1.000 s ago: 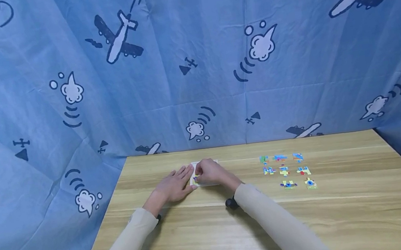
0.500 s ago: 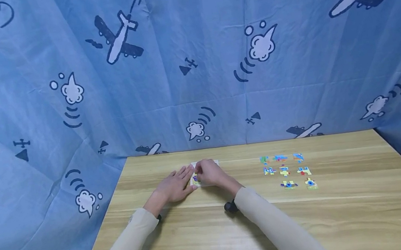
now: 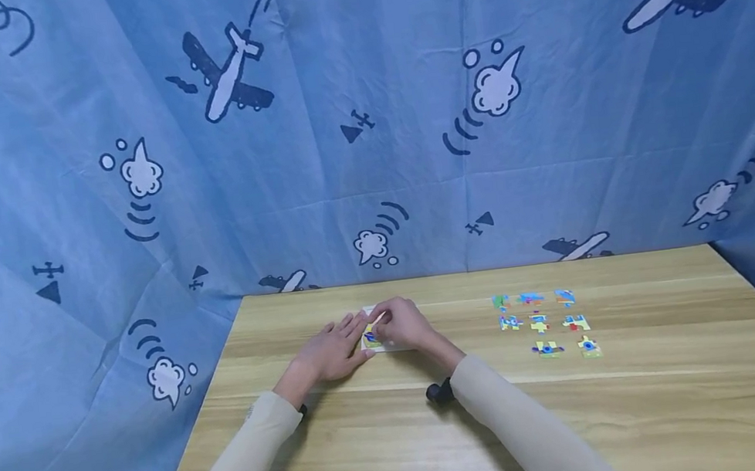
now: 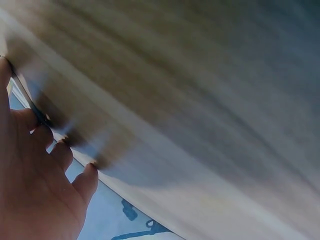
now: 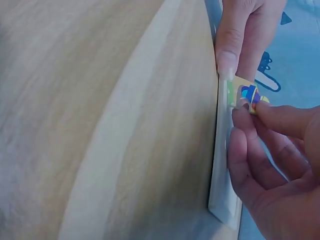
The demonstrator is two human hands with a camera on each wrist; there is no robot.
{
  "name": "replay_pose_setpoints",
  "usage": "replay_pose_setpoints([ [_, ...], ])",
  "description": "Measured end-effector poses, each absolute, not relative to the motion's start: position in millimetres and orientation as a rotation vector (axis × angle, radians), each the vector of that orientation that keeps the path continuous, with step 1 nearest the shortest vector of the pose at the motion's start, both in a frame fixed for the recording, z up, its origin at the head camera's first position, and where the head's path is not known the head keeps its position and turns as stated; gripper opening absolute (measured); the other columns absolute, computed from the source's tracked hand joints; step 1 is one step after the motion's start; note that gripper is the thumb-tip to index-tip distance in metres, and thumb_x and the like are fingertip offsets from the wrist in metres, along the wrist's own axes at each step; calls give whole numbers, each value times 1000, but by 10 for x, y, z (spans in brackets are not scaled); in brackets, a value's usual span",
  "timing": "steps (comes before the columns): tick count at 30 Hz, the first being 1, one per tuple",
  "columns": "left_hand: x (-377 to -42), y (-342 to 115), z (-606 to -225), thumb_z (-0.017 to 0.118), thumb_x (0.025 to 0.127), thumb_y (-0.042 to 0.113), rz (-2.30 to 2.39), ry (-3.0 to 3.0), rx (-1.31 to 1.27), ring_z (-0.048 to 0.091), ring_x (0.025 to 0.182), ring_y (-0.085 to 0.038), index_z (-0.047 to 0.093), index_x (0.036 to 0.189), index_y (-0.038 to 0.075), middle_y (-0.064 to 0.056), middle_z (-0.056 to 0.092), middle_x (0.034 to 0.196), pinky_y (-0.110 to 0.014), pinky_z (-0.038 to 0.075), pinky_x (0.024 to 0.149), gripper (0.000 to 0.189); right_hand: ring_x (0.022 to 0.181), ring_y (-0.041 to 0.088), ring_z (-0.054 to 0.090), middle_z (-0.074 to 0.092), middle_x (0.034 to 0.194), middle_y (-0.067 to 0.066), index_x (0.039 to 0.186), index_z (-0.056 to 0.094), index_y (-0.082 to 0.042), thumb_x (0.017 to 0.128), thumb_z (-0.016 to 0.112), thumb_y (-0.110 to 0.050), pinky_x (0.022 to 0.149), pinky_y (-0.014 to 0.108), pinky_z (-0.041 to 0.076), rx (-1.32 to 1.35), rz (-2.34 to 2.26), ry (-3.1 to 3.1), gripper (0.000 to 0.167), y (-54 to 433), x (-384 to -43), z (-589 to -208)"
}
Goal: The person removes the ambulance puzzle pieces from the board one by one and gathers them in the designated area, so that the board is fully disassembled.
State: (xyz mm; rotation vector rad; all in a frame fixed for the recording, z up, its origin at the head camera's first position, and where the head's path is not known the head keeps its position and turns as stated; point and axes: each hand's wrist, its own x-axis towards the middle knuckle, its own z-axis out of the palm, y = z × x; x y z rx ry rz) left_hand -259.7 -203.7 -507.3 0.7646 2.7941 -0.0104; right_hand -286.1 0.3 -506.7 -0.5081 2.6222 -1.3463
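At the left of the table a white puzzle tray point(image 3: 397, 348) lies under both hands. My right hand point(image 3: 405, 327) bends over it and pinches a small jigsaw piece point(image 5: 253, 95), yellow with blue and purple print, between thumb and fingers. This piece is at the tray's near left corner, beside the left thumb in the right wrist view. My left hand point(image 3: 329, 351) lies flat with straight fingers, its fingertips and thumb against the tray's left edge. In the left wrist view, that hand's fingers point(image 4: 62, 152) stretch along the wooden surface. The right hand hides much of the tray.
Several loose jigsaw pieces point(image 3: 539, 323) lie in rough rows on the wooden table point(image 3: 386, 436), right of the tray. A blue curtain point(image 3: 409, 146) printed with planes hangs behind the table and along its left side.
My right hand has shifted slightly to the right and its fingers have changed position, so more of the printed corner shows. The left hand keeps its place at the tray's edge.
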Motion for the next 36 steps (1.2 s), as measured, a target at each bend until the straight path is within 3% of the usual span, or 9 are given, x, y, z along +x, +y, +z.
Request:
replay_pose_setpoints([
  [5, -2606, -2035, -5093, 30, 109, 64, -18, 2791, 738, 20, 166, -23, 18, 170, 15, 1, 16, 179, -51, 26, 134, 79, 77, 8, 71, 81, 86, 3, 98, 84, -9, 90, 78, -4, 78, 27, 59, -468, -1411, 2613, 12, 50, -2865, -5081],
  [11, -2615, -2034, -5127, 31, 109, 64, -38, 2794, 742, 20, 166, -24, 19, 170, 14, 0, 18, 178, -51, 27, 133, 80, 74, 12, 76, 82, 89, 10, 98, 84, -5, 91, 76, 0, 72, 28, 64, -417, -1589, 2503, 12, 170, -2870, -5023],
  [15, -2620, -2036, -5143, 32, 109, 64, -37, 2799, 738, 21, 165, -24, 19, 170, 14, -1, 19, 178, -51, 27, 133, 80, 76, 14, 77, 82, 94, 14, 100, 83, -2, 92, 73, 2, 74, 36, 67, -400, -1653, 2459, 13, 296, -2872, -4967],
  [18, -2622, -2037, -5143, 32, 109, 63, -41, 2798, 736, 22, 165, -24, 18, 170, 14, -1, 18, 178, -51, 27, 133, 79, 78, 14, 76, 81, 96, 15, 101, 83, -1, 93, 73, 1, 77, 41, 67, -386, -1664, 2443, 12, 409, -2871, -4921],
  [26, -2610, -2031, -5114, 33, 110, 62, -12, 2786, 730, 21, 165, -25, 17, 170, 13, -2, 17, 179, -51, 26, 134, 79, 82, 15, 77, 81, 99, 17, 104, 81, 0, 95, 73, -2, 80, 41, 67, -380, -1646, 2444, 12, 761, -2814, -4791],
  [32, -2601, -2038, -5107, 33, 110, 60, -6, 2788, 736, 19, 166, -24, 17, 170, 13, -2, 15, 179, -51, 24, 134, 78, 86, 19, 79, 80, 104, 21, 108, 80, 4, 97, 71, -2, 86, 52, 65, -426, -1656, 2431, 16, 1023, -2768, -4729],
  [36, -2600, -2040, -5119, 33, 110, 60, -4, 2789, 744, 19, 166, -25, 17, 170, 12, -2, 15, 179, -51, 25, 134, 78, 87, 23, 79, 80, 106, 22, 111, 79, 4, 97, 72, -4, 85, 50, 66, -411, -1651, 2436, 18, 1186, -2755, -4730],
])
